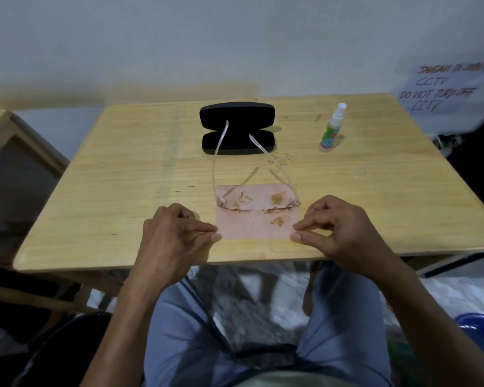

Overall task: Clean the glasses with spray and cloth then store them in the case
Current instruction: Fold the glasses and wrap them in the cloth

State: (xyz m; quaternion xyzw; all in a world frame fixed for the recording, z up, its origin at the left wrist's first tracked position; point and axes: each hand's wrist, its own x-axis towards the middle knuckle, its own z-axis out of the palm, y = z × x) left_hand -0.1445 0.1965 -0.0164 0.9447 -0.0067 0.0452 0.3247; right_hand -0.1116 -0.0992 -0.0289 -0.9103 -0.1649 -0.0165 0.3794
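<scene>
A pink cloth [256, 223] with brown stains lies flat on the wooden table [123, 191] near its front edge. Clear-framed glasses [259, 203] rest on the cloth, lenses toward me, their arms unfolded and reaching back to the open black case [236, 129]. My left hand [171, 241] pinches the cloth's near left corner with thumb and forefinger. My right hand [338, 233] pinches the near right corner the same way. A small spray bottle [331, 129] with a white nozzle stands upright at the back right.
A paper notice [447, 90] hangs on the wall at the right. Another wooden table [0, 127] stands to the left. A blue tub [481, 328] sits on the floor at the lower right. My legs are under the table's front edge.
</scene>
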